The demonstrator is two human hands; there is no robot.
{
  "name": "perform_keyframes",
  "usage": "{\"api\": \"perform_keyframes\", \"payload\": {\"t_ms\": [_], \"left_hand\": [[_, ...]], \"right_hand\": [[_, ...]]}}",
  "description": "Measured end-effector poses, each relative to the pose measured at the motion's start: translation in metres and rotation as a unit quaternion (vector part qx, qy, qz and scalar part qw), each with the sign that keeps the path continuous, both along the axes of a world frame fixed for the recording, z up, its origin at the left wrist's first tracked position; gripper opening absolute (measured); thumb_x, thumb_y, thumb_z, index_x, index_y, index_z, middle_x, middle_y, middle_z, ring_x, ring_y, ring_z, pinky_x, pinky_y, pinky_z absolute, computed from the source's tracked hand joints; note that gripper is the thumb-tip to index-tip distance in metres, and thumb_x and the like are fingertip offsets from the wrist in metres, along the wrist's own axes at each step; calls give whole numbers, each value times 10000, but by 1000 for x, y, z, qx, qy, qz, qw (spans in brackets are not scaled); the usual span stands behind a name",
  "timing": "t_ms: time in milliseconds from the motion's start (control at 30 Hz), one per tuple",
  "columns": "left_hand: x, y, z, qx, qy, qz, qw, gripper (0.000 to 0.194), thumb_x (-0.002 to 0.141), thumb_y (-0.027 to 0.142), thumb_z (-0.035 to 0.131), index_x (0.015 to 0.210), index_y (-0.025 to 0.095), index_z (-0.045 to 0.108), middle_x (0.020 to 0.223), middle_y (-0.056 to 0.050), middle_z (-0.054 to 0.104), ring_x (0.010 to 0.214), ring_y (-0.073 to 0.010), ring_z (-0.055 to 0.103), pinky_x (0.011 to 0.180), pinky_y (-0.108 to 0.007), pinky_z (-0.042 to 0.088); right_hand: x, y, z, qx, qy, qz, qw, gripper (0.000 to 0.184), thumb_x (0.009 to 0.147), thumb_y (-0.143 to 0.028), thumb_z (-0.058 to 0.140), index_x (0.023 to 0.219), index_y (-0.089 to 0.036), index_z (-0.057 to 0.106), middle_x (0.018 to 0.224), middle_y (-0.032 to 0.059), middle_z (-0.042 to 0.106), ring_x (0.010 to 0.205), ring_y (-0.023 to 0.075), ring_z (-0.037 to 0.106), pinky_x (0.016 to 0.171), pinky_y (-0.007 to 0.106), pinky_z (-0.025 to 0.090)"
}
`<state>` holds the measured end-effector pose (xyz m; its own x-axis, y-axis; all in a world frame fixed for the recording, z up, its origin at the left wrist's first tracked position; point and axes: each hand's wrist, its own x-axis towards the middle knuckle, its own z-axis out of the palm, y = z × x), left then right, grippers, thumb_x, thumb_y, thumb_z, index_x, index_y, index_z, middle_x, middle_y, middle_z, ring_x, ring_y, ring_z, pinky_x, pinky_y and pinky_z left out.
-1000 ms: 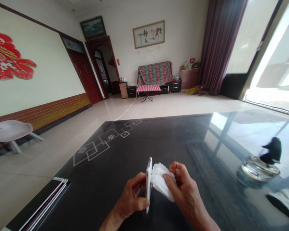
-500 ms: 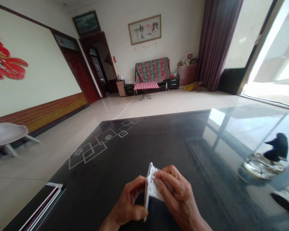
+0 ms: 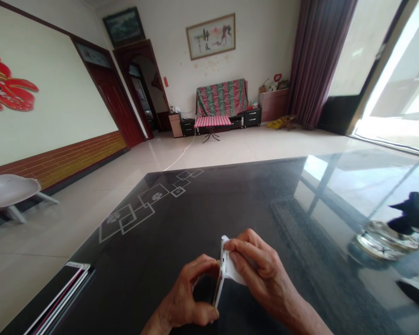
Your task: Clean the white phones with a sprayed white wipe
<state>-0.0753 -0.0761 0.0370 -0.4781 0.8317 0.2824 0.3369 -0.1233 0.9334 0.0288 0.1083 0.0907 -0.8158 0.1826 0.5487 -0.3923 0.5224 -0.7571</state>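
My left hand [image 3: 186,295] grips a thin white-edged smartphone [image 3: 220,279] by its edges, thumb near the bottom and fingers near the top. The phone stands upright, almost edge-on to me. My right hand [image 3: 261,265] pinches a white tissue or cloth [image 3: 235,272] and presses it to the phone's upper edge and right-hand face. A bit of the white material pokes out over the phone's top corner. The phone's broad faces are mostly hidden from view.
Both hands are above a glossy black table [image 3: 195,214]. Stacked phones or tablets [image 3: 61,298] lie at its left edge. A glass ornament with a dark figure [image 3: 384,239] stands on the right, near a black-and-white object [image 3: 417,288]. A white stool [image 3: 12,190] is beyond the left edge.
Both hands and the phone have shifted slightly right. The tissue has moved up to the phone's top edge, and the phone leans a little more to the right.
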Motion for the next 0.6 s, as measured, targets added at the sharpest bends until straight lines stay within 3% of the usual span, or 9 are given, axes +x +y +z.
{"api": "perform_keyframes", "payload": {"t_ms": [267,600], "left_hand": [[2,1,5,-29,60,14,998,524,475,161,773,985,207,658,935,-25,604,864,-221,559,798,-318,443],[4,1,2,-77,36,-14,996,530,484,334,817,981,208,684,890,-20,601,822,-207,544,756,-302,436]], "right_hand": [[7,2,-2,-10,-20,18,1000,186,936,-224,508,1011,-214,677,811,12,541,664,101,560,581,214,447],[18,-1,-8,-9,-24,21,999,181,935,-207,505,1023,-219,663,811,11,540,653,98,555,569,204,441]]}}
